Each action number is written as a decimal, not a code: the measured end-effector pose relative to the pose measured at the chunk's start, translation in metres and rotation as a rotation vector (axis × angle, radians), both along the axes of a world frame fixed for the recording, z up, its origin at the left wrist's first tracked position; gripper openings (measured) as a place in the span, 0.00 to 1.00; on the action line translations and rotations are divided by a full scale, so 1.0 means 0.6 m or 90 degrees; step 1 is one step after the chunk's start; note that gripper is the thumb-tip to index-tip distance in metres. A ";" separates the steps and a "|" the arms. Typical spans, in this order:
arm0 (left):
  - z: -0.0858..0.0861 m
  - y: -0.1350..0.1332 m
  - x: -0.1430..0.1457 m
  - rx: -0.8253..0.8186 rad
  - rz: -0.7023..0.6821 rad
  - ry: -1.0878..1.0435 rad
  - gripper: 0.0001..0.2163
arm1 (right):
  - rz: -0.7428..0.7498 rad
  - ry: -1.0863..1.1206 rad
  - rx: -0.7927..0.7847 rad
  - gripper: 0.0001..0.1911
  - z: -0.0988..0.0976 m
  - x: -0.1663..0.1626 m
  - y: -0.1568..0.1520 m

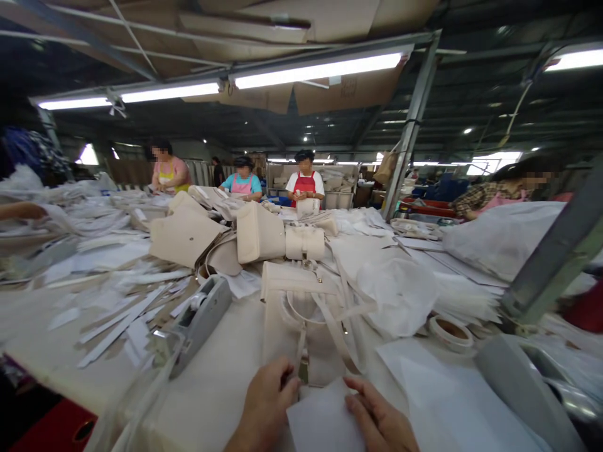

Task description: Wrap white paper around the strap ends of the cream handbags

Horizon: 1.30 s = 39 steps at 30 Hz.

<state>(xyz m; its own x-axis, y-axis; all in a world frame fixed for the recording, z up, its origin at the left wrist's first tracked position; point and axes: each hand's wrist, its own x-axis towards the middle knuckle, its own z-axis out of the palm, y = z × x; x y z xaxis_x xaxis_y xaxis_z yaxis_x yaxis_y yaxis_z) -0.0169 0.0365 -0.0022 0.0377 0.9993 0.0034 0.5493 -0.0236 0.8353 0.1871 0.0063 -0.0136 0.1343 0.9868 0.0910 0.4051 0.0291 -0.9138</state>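
A cream handbag [301,314] lies flat on the table in front of me, its straps looped over its front. My left hand [266,402] pinches a small metal fitting at the bag's near edge. My right hand [377,417] holds a white sheet of paper [325,420] by its right edge, fingers closed on it, just below the bag. Both hands sit at the bottom centre of the view.
A grey tape dispenser [200,320] stands left of the bag; a tape roll [450,331] lies at the right. More cream bags [257,233], white wrapping [400,292] and paper strips [122,320] cover the table. Several workers stand along the far side. A metal post [551,263] slants at right.
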 end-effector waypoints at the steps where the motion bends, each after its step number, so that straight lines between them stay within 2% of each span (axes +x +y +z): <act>1: 0.000 0.005 -0.001 -0.013 -0.004 -0.044 0.04 | -0.015 -0.006 0.004 0.22 -0.004 -0.001 0.006; 3: 0.011 0.011 -0.005 -0.072 -0.005 -0.180 0.04 | -0.047 0.003 0.008 0.22 -0.012 0.000 0.015; 5: 0.033 0.014 -0.012 -0.138 -0.007 -0.294 0.08 | -0.066 0.052 0.001 0.21 -0.015 -0.002 0.023; 8: 0.069 0.008 -0.016 -0.194 -0.021 -0.349 0.12 | -0.029 0.226 -0.067 0.20 -0.009 -0.018 0.034; 11: 0.081 -0.004 -0.008 -0.207 -0.044 -0.373 0.12 | 0.010 0.428 -0.122 0.21 0.005 -0.049 0.045; 14: 0.063 -0.012 0.005 -0.202 -0.015 -0.418 0.12 | 0.004 0.566 -0.135 0.21 0.018 -0.084 0.055; 18: 0.032 -0.010 0.015 -0.198 0.024 -0.455 0.12 | 0.019 0.678 -0.153 0.19 0.030 -0.109 0.059; 25: 0.012 -0.011 0.018 -0.188 0.052 -0.469 0.11 | 0.156 0.710 -0.265 0.18 0.033 -0.107 0.049; 28: 0.006 -0.011 0.019 -0.173 0.045 -0.451 0.11 | 0.132 0.718 -0.268 0.18 0.027 -0.112 0.057; 35: -0.004 -0.017 0.015 -0.076 0.058 -0.413 0.08 | 0.065 0.856 -0.334 0.19 0.020 -0.129 0.058; 39: 0.000 -0.024 0.012 -0.048 0.066 -0.357 0.06 | 0.033 0.844 -0.325 0.20 0.023 -0.128 0.051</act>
<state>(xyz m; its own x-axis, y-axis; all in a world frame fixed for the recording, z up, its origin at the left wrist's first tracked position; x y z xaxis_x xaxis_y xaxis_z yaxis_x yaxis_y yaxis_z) -0.0099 0.0222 -0.0021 -0.0480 0.9959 -0.0765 0.0177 0.0774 0.9968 0.1103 0.0371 0.0002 -0.1995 0.8789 -0.4333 -0.7375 -0.4258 -0.5242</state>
